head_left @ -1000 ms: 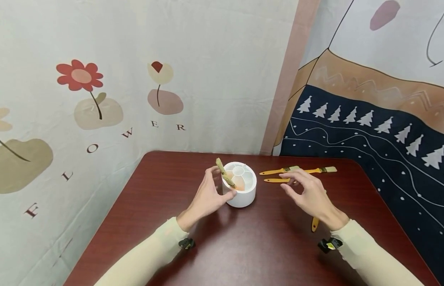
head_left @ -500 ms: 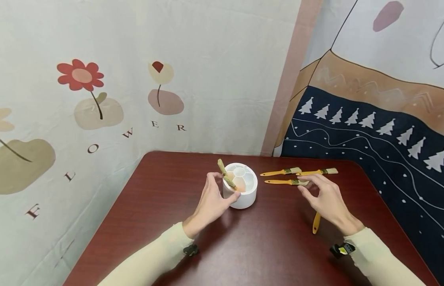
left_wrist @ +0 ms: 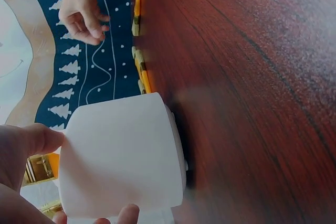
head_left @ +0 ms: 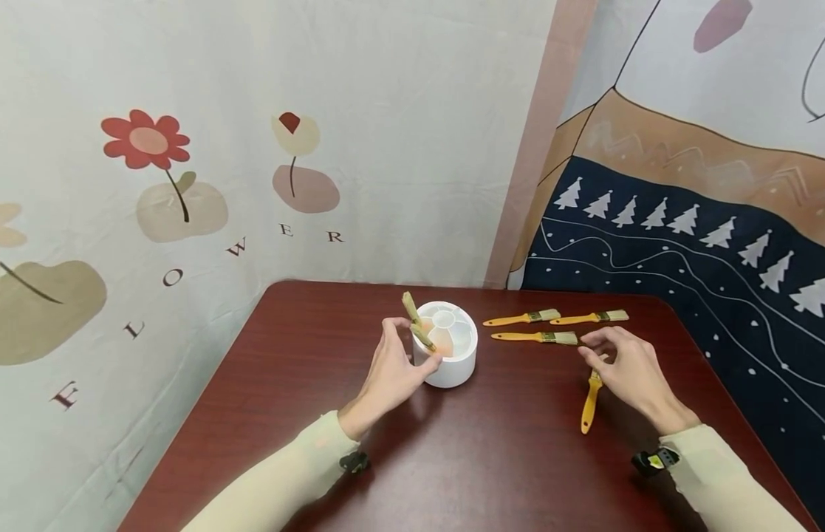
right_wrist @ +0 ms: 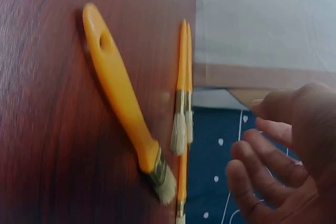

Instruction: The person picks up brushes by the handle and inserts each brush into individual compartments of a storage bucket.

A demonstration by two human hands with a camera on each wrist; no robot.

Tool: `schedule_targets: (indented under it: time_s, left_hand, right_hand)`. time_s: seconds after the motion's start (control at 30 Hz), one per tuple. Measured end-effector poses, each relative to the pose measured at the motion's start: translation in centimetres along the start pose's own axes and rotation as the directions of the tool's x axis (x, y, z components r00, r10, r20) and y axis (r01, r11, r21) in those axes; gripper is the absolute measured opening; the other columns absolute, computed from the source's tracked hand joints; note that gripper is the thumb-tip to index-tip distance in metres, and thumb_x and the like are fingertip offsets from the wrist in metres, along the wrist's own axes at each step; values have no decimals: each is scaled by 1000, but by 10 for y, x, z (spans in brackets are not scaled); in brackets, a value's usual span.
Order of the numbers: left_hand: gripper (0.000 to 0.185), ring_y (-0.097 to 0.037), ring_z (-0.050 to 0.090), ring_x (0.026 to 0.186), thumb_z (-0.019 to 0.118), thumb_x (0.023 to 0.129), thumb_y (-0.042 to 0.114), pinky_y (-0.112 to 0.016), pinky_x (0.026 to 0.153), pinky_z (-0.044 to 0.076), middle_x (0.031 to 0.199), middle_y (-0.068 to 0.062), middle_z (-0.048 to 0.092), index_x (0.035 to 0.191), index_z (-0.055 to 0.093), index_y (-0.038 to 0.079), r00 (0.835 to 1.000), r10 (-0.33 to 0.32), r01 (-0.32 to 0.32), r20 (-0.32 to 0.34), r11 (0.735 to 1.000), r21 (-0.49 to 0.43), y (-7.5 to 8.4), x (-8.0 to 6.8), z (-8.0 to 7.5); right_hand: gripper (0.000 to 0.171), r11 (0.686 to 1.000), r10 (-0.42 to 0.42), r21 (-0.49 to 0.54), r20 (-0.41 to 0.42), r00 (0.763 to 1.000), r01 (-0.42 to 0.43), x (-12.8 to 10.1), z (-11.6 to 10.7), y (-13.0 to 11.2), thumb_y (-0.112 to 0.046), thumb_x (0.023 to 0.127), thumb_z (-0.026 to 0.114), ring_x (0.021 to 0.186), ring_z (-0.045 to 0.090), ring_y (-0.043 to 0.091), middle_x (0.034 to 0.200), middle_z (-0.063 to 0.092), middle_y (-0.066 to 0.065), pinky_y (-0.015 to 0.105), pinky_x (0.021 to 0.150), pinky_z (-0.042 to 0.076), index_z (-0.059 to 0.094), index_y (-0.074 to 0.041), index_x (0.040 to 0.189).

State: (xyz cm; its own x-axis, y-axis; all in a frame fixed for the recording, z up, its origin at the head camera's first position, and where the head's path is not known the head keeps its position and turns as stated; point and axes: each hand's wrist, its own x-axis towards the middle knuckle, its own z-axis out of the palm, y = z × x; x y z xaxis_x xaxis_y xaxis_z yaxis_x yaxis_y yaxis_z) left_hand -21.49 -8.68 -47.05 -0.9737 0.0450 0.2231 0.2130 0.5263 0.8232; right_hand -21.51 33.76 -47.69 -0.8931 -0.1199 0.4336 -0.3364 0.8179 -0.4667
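My left hand [head_left: 388,373] grips a round white divided holder [head_left: 457,369], thumb at the near side and fingers round the left. In the left wrist view the holder's plain white side [left_wrist: 123,156] faces the camera. Two paintbrushes [head_left: 422,337] stand in its left compartments, bristles up and leaning left. My right hand [head_left: 633,369] hovers over the bristle end of another paintbrush [head_left: 590,408], fingers loosely bent around nothing. That brush lies with its yellow handle toward me; its pale bristles [right_wrist: 166,187] show in the right wrist view.
Three more yellow-handled paintbrushes lie right of the holder: one at the back [head_left: 518,318], one farther right [head_left: 591,318] and one in front [head_left: 532,338]. The dark red table [head_left: 478,458] ends at a printed cloth backdrop [head_left: 399,185].
My right hand has moved right and toward me, away from the back brushes to above the near one, uncovering the front brush's bristles. The left hand stays on the holder.
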Motion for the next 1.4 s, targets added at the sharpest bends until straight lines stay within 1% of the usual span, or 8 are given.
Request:
schedule_targets:
  time_s: [0.13, 0.27, 0.6, 0.8, 1.0, 1.1, 1.23, 1.4]
  left_hand:
    - [75, -35, 72, 118, 96, 91, 23, -45, 99, 67, 138, -21, 64, 144, 46, 5, 1000, 9, -9, 6, 999, -36, 0, 1, 0]
    - [75, -38, 71, 123, 96, 91, 21, -52, 102, 69, 138, -22, 64, 144, 46, 5, 1000, 11, -10, 8, 998, -55, 0, 2, -1]
    - [71, -41, 70, 131, 93, 91, 16, -56, 102, 69, 141, -24, 65, 144, 47, 5, 1000, 22, -21, 13, 997, -79, -1, 3, -3]
    - [69, -41, 70, 133, 91, 91, 12, -57, 102, 70, 140, -25, 66, 144, 48, 6, 999, 27, -25, 20, 996, -87, -1, 3, -5]
    - [70, -39, 72, 134, 89, 91, 10, -57, 103, 70, 142, -24, 67, 148, 47, 6, 999, 18, -14, 35, 995, -102, -1, 2, -6]
    - [72, -38, 71, 132, 88, 92, 10, -54, 103, 71, 144, -25, 66, 151, 47, 6, 999, 10, -6, 40, 995, -97, -2, 3, -6]
    - [73, -38, 69, 130, 88, 92, 9, -51, 103, 71, 146, -25, 64, 153, 47, 6, 999, 3, 1, 41, 996, -93, -4, 4, -6]
    - [72, -41, 71, 138, 85, 92, 6, -50, 105, 71, 151, -25, 64, 154, 47, 5, 999, 4, 2, 46, 992, -124, -6, 4, -6]
  right_hand:
    - [15, 995, 101, -32, 100, 990, -98, -1, -8, 8, -16, 103, 91, 83, 71, 18, 101, 83, 9, 21, 66, 54, 83, -7, 112]
    - [16, 983, 186, -41, 196, 963, -181, -2, -13, 16, -19, 106, 88, 82, 68, 18, 96, 82, 7, 23, 63, 53, 81, -5, 111]
    - [24, 955, 293, -127, 277, 915, -267, -5, -17, 28, -26, 106, 86, 77, 58, 21, 80, 70, 3, 30, 63, 44, 79, -4, 98]
    - [45, 930, 367, -151, 349, 862, -335, -4, -15, 30, -43, 106, 87, 81, 60, 24, 84, 72, 7, 34, 68, 48, 81, 1, 104]
    - [45, 907, 419, -142, 386, 822, -395, -5, -11, 29, -40, 107, 86, 73, 63, 22, 78, 71, 6, 35, 65, 52, 80, 4, 109]
    - [41, 903, 426, -126, 393, 815, -411, -5, -9, 27, -36, 107, 87, 67, 65, 20, 74, 71, 5, 34, 62, 55, 80, 4, 109]
    - [37, 899, 431, -108, 387, 815, -424, -3, -6, 25, -31, 106, 88, 67, 67, 18, 76, 74, 4, 34, 65, 58, 83, 5, 109]
    - [37, 892, 441, -88, 386, 810, -444, 0, -4, 23, -29, 105, 90, 68, 71, 15, 80, 80, 5, 33, 67, 61, 83, 7, 111]
